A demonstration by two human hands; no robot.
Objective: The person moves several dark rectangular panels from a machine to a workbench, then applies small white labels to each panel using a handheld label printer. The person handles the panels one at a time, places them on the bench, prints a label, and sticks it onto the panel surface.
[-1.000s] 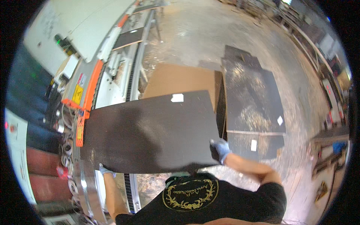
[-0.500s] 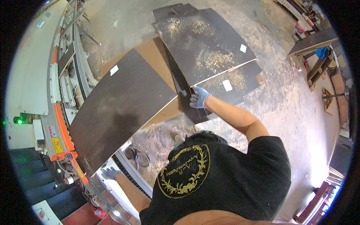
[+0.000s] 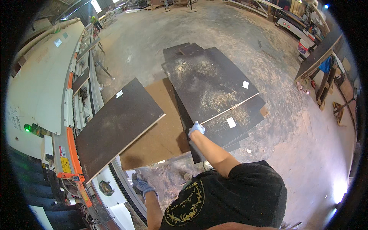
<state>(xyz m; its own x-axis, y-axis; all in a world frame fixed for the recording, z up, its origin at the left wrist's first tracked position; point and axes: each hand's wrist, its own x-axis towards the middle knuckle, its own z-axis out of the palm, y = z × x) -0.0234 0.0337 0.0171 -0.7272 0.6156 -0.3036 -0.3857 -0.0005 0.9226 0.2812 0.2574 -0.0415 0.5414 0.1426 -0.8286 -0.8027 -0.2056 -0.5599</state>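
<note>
My right hand (image 3: 196, 128), in a blue-grey glove, grips the near left corner of a dark board (image 3: 214, 82) on top of a stack of similar boards. Sawdust and a white label lie on that board. My left hand (image 3: 143, 184), also gloved, is low beside the machine's near rail, fingers apart and holding nothing that shows. Another dark board (image 3: 119, 120), labelled white near its far end, lies at the left over the machine's edge. Between it and the stack, a brown sheet (image 3: 161, 132) shows bare.
A long machine with an orange strip (image 3: 73, 151) and rail runs along the left. Wood dust covers the concrete floor (image 3: 283, 111). On the right stand a wooden rack (image 3: 326, 86) with a blue cloth and a yellowish hand truck or jack (image 3: 338, 113).
The view has tilted up. My left hand has left the near corner of the left board and moved right. More of the brown sheet shows. My right hand stays at the stack's corner.
</note>
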